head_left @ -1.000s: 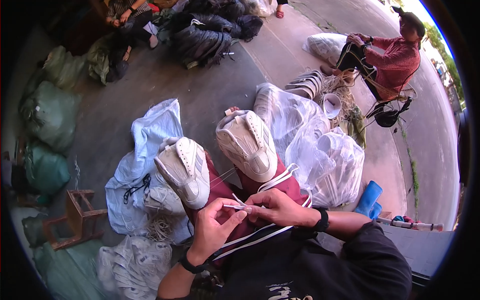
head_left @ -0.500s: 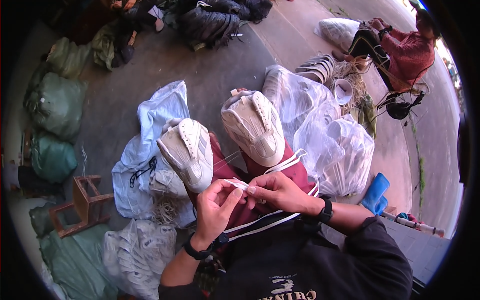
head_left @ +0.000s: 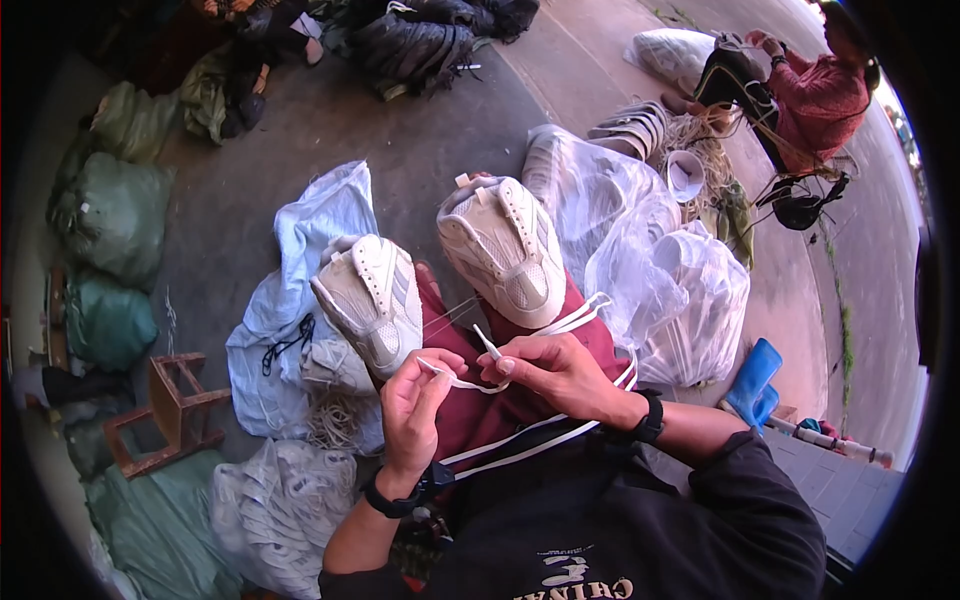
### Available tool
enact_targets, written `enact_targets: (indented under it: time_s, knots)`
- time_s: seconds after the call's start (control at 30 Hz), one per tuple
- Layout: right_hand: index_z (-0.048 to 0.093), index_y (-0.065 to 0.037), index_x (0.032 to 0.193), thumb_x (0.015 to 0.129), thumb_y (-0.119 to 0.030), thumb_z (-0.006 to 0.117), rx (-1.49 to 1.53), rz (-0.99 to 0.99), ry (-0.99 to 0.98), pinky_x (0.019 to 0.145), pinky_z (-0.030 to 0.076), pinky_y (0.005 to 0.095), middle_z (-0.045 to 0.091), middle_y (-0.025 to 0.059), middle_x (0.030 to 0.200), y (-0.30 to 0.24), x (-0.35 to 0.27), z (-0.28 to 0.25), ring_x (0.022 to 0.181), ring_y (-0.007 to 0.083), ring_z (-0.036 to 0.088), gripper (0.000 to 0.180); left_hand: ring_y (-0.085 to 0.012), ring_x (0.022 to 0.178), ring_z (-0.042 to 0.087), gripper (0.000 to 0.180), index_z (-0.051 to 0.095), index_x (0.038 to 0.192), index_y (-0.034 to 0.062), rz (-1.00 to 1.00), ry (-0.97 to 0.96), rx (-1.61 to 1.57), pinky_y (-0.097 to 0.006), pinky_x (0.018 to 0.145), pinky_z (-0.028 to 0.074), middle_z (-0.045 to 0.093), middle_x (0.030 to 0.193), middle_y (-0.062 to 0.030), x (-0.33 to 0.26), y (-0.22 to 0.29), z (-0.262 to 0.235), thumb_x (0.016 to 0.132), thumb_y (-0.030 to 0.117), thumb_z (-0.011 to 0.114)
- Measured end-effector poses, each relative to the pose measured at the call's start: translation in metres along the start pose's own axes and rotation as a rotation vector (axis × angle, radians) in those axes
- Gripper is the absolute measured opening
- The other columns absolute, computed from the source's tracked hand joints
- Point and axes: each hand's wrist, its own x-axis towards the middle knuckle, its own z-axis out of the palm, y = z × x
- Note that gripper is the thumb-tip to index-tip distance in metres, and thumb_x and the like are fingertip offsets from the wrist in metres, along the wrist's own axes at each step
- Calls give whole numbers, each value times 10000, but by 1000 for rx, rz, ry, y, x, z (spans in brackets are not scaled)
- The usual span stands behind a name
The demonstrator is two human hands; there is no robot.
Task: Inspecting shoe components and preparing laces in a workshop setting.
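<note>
Two cream sneakers rest on my maroon-trousered knees: one on the left, a bigger-looking one on the right. My left hand and my right hand meet just below them, each pinching an end of a flat white shoelace. One lace tip sticks up from my right fingers. More white lace loops lie over my right thigh and run down toward my waist. Both wrists wear dark watches.
Clear plastic bags of white goods stand to my right, a pale blue bag to my left. A small wooden stool and green sacks lie further left. A seated person in red works at the far right.
My hands have drawn slightly apart along the lace, and one lace tip now points up from my right fingers. The view has tilted a little; the sneakers stay on my knees.
</note>
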Motion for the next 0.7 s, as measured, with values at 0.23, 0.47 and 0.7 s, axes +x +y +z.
enact_targets:
  time_s: [0.23,0.47,0.7]
  knots:
    - [665,-16,1028,994,-246,518,50,217,-123,574,405,215,595,-17,725,-6,-3,-1,641,38,500,275,-133,986,585,126,611,990,-36,12,-26,-112,-268,899,438,622,1119,-134,5,0,4,912,27,535]
    - [617,-13,957,971,-212,561,-29,125,-97,547,368,225,558,-21,707,-5,-3,3,616,42,446,208,-86,894,586,120,624,999,-41,6,6,-65,-230,839,451,663,994,-89,4,-2,3,921,34,571]
    - [610,22,972,922,-143,615,-523,-328,62,663,454,301,575,96,756,2,3,4,706,113,523,173,-77,884,584,122,624,1000,-41,-20,18,-97,-220,828,449,662,985,-82,3,-6,0,914,31,574]
